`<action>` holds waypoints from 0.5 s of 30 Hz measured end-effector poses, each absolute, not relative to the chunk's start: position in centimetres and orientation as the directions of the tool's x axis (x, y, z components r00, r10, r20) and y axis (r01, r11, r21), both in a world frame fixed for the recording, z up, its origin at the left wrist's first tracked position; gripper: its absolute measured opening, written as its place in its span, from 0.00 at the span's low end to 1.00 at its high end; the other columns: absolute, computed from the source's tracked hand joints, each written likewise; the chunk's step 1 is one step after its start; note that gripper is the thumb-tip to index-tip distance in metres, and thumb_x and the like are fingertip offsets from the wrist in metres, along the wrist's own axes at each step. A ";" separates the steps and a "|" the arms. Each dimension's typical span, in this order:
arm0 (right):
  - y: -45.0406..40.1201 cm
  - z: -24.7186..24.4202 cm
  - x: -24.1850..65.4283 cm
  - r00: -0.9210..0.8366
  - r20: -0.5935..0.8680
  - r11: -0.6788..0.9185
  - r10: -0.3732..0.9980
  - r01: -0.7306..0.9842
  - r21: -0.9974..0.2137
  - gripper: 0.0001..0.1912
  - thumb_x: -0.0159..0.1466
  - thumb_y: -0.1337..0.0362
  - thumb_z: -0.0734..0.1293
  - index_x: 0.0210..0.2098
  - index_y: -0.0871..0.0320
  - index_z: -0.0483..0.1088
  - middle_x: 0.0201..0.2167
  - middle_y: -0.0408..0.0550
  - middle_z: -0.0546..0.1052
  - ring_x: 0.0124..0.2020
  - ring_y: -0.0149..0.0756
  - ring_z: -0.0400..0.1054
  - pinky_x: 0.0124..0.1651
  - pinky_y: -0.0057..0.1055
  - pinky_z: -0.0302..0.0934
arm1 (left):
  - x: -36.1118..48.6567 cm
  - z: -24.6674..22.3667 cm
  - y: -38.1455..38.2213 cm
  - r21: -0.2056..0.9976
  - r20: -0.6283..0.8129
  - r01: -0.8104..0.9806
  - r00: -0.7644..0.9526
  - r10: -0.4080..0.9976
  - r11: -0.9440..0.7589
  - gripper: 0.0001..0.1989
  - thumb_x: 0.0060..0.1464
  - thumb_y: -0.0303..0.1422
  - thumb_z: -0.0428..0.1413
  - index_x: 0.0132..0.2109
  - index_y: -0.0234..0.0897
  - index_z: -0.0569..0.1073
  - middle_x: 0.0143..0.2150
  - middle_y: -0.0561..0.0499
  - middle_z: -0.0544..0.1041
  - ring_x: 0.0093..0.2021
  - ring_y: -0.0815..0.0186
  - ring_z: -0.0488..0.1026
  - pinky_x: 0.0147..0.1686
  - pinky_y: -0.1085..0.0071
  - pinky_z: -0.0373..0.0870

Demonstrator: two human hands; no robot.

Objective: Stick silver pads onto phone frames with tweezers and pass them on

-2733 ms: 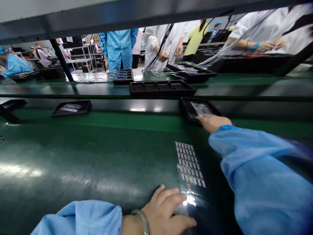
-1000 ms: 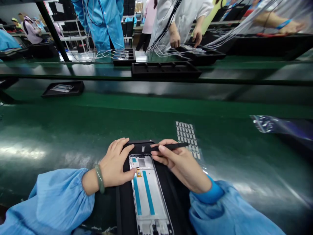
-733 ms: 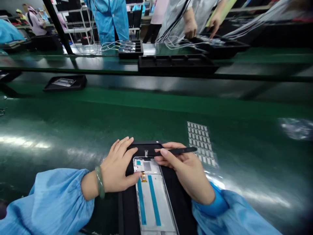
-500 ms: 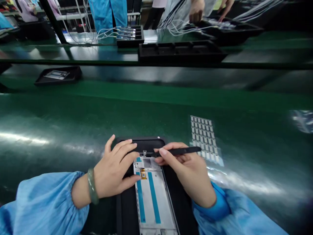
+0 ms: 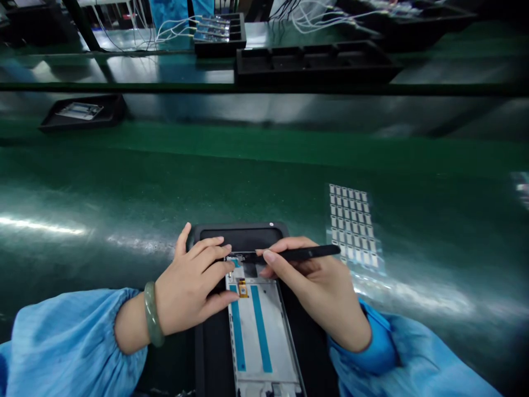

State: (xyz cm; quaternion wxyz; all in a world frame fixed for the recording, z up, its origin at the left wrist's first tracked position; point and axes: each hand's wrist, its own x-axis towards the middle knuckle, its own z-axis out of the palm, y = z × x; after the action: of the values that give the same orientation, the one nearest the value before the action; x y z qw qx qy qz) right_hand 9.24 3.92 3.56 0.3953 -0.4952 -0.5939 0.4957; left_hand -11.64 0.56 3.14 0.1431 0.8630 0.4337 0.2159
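Observation:
A silver phone frame (image 5: 270, 325) with two blue strips lies in a black tray (image 5: 202, 353) in front of me. An orange flex piece (image 5: 243, 289) sits near its upper left. My left hand (image 5: 198, 284), a green bangle at its wrist, is open with fingers spread, the tips at the frame's upper left edge. My right hand (image 5: 308, 275) is closed around black tweezers (image 5: 316, 252), which point left over the frame's top end. What lies between the tweezer tips is too small to make out.
A sheet of small pale stickers (image 5: 353, 223) lies to the right of the tray. Farther off is a black tray (image 5: 109, 113) with another phone frame. On the raised shelf stand a compartmented black tray (image 5: 318, 69) and a black box (image 5: 219, 49) with cabled devices.
The view has tilted down slightly. A small metal piece seen at the tweezer tips, just beyond the frame's top edge, no longer stands out there; the tips are now over the top end.

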 end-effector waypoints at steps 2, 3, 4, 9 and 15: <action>3.9 3.6 9.2 -0.195 -0.021 0.018 0.981 0.197 -0.980 0.07 0.61 0.61 0.68 0.32 0.58 0.67 0.22 0.43 0.76 0.21 0.29 0.72 0.26 0.19 0.68 | -11.7 3.1 0.6 0.424 0.248 0.689 0.537 0.807 -0.588 0.12 0.59 0.38 0.53 0.47 0.36 0.70 0.51 0.46 0.73 0.58 0.55 0.64 0.62 0.41 0.34; 3.9 3.6 9.2 -0.194 -0.019 0.020 0.981 0.197 -0.980 0.07 0.61 0.61 0.68 0.32 0.58 0.67 0.22 0.43 0.76 0.21 0.29 0.72 0.26 0.19 0.68 | -11.7 3.1 0.6 0.419 0.245 0.691 0.538 0.806 -0.589 0.12 0.59 0.39 0.53 0.47 0.36 0.70 0.52 0.46 0.73 0.58 0.54 0.64 0.62 0.41 0.34; 3.9 3.6 9.2 -0.192 -0.018 0.021 0.981 0.198 -0.980 0.07 0.61 0.61 0.68 0.32 0.58 0.67 0.23 0.43 0.76 0.21 0.29 0.72 0.26 0.19 0.68 | -11.7 3.1 0.6 0.414 0.244 0.694 0.539 0.806 -0.589 0.12 0.59 0.39 0.53 0.47 0.36 0.70 0.52 0.46 0.73 0.58 0.54 0.64 0.62 0.41 0.34; 4.0 3.7 9.0 -0.188 -0.010 0.031 0.982 0.213 -0.977 0.07 0.61 0.62 0.68 0.33 0.58 0.68 0.23 0.43 0.76 0.22 0.29 0.73 0.26 0.19 0.68 | -11.7 3.0 0.5 0.405 0.252 0.698 0.536 0.806 -0.591 0.12 0.59 0.38 0.53 0.47 0.36 0.70 0.52 0.46 0.73 0.58 0.54 0.64 0.62 0.41 0.35; 3.9 3.6 9.1 -0.188 0.007 0.051 0.982 0.228 -0.972 0.07 0.61 0.62 0.68 0.33 0.58 0.68 0.24 0.43 0.76 0.22 0.28 0.72 0.26 0.19 0.68 | -11.7 3.0 0.6 0.404 0.247 0.698 0.539 0.805 -0.591 0.13 0.59 0.39 0.53 0.47 0.36 0.70 0.52 0.46 0.73 0.58 0.55 0.64 0.62 0.41 0.35</action>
State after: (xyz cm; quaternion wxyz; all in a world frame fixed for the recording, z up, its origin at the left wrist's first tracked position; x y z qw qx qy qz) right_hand 9.05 3.87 3.61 0.3965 -0.4988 -0.6068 0.4753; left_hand -11.70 0.58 3.00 0.1295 0.8677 0.4330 0.2068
